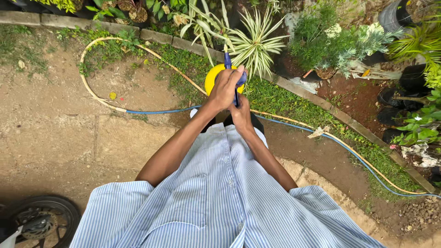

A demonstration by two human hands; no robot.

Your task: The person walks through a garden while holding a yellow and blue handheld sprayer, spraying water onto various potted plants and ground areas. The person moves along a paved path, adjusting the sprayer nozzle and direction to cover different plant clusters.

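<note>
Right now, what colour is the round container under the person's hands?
Bright yellow: the round container shows below the hands, with a blue handle above, seen in the head view.

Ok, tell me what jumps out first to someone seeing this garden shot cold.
Dead centre, the left hand and right hand are stacked around a blue handle that rises above a round yellow sprayer tank on the ground. A cream and blue garden hose loops across the dirt at left and trails off to the right along the grass edge. At bottom left, a motorcycle wheel pokes into view.
</note>
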